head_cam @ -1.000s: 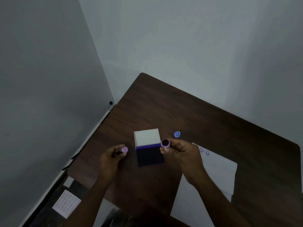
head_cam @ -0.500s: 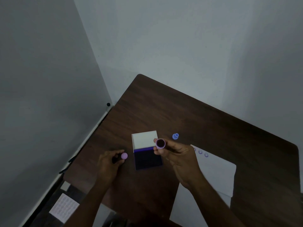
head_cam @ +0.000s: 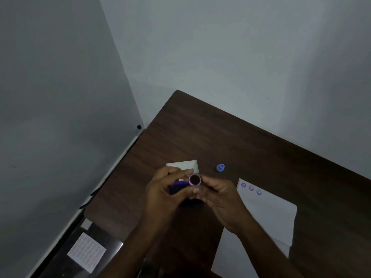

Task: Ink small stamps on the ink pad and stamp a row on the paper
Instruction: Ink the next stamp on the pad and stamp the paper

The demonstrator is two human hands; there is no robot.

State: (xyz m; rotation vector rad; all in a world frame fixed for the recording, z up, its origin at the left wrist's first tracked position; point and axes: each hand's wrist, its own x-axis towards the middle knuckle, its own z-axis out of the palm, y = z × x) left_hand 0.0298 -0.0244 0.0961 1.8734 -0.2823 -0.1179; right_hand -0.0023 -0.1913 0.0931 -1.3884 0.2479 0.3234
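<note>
A small purple stamp [head_cam: 194,179] with a dark round face is held up between both hands above the ink pad. My right hand [head_cam: 218,199] pinches it from the right, and my left hand [head_cam: 166,191] closes on it from the left. The open ink pad [head_cam: 181,166] lies beneath, its white lid showing and its dark pad mostly hidden by my hands. A blue stamp [head_cam: 220,167] stands on the table to the right. White paper [head_cam: 269,215] lies at right with three purple smiley prints [head_cam: 251,188] along its top edge.
The dark wooden table [head_cam: 220,137] sits in a room corner, with grey walls behind and to the left. A white dotted sheet [head_cam: 86,251] lies on the floor at the lower left. Black thin items [head_cam: 88,199] rest by the table's left edge.
My left hand has moved right from the table's left side to meet my right hand at the purple stamp. The small purple piece it held is no longer visible.
</note>
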